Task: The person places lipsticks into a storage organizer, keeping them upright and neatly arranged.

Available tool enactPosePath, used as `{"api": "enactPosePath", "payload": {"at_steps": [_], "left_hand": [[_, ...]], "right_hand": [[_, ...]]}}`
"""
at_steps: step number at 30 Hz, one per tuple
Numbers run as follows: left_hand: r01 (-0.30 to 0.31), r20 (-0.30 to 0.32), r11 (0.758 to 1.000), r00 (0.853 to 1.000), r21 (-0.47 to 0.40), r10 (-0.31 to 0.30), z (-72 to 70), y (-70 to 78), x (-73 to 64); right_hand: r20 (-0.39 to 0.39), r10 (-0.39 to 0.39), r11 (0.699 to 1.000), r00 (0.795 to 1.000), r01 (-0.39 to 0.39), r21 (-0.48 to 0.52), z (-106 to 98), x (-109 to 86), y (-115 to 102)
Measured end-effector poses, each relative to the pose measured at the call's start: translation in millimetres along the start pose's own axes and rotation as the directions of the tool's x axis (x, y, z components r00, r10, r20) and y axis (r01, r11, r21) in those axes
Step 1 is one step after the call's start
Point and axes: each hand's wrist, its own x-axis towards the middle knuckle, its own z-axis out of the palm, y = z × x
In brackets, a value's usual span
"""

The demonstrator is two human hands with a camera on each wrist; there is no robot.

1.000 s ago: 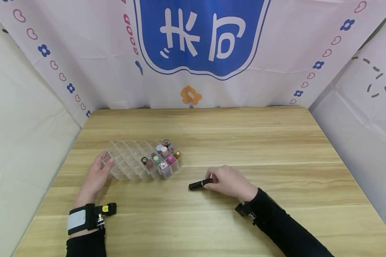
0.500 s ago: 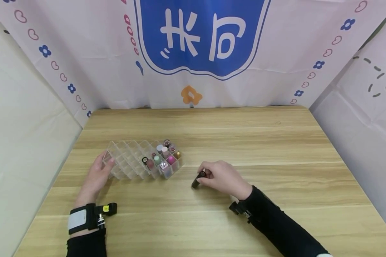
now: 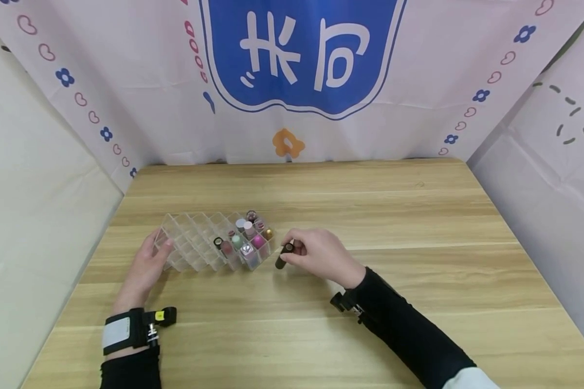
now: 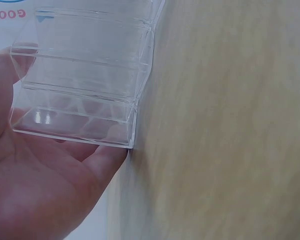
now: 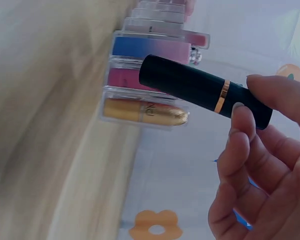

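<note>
My right hand pinches a dark lipstick tube with a gold band, thumb and fingers at one end of it. The tube tilts in the air just right of a clear lipstick organizer. With thumb and fingers around its left end, my left hand holds the organizer on the table. In the left wrist view, the clear cells nearest that palm hold nothing. Toward the right end stand several lipsticks and small bottles, among them a gold lipstick and a pink-capped one.
A wooden table lies under everything. Behind it hangs a white cloth with a blue emblem, and pale cloth sides stand left and right.
My right hand has moved left and away from me toward the organizer, and the lipstick tube has swung from nearly flat to more upright. The left hand and organizer stay put.
</note>
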Motion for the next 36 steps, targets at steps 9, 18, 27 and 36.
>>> {"api": "enactPosePath", "payload": {"at_steps": [9,18,27,36], "left_hand": [[-0.01,-0.002,1.0,1.0,-0.005,0.01,-0.2,1.5,-1.0],[-0.001,0.006,1.0,1.0,0.004,0.001,-0.5,1.4,-0.6],[-0.008,0.014,1.0,1.0,-0.001,0.008,-2.7,0.8,0.5],[-0.024,0.019,1.0,1.0,-0.009,0.024,-1.5,-5.1,3.6]], "right_hand": [[-0.011,-0.045,0.996,0.999,0.046,0.077,-6,20.9,-16],[-0.037,-0.125,0.985,0.992,0.128,0.115,-8,38.7,-34],[0.0,-0.162,0.981,0.987,0.162,0.109,-3,57.8,-55],[0.035,-0.203,0.978,0.978,0.202,0.051,9,73.5,-67]]}}
